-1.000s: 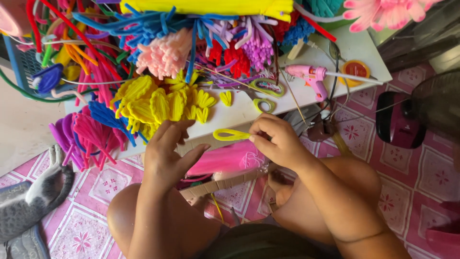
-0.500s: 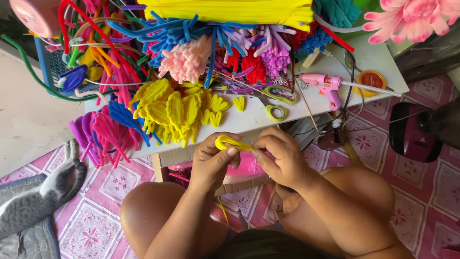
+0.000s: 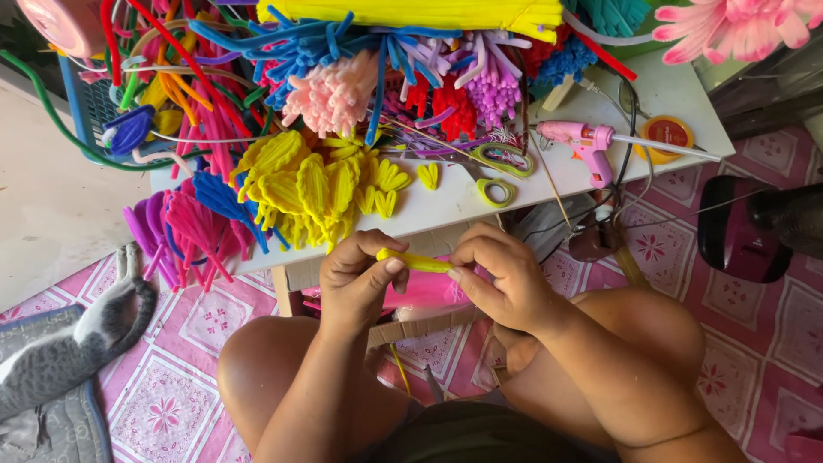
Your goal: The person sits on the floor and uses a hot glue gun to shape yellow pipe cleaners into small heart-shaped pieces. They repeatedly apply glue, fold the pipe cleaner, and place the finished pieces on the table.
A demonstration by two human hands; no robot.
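Both my hands hold a folded yellow pipe cleaner [image 3: 417, 261] just in front of the low white table [image 3: 677, 94]. My left hand [image 3: 358, 279] pinches its left end between thumb and fingers. My right hand [image 3: 501, 279] pinches its right end. A pile of finished yellow pipe-cleaner petals [image 3: 313, 184] lies on the table just beyond my hands. A bundle of pink pipe cleaners [image 3: 420, 291] sits under my hands, partly hidden.
Green-handled scissors [image 3: 497, 171] and a pink glue gun [image 3: 587, 141] lie on the table. Bundles of coloured pipe cleaners [image 3: 343, 69] crowd its far side. A grey-and-white cat [image 3: 73, 347] lies at the left on the pink tiled floor. A dark bag [image 3: 741, 227] stands right.
The yellow pipe cleaner, a loop a second ago, is now squeezed flat between both hands. My hands have come closer together and the view has shifted slightly.
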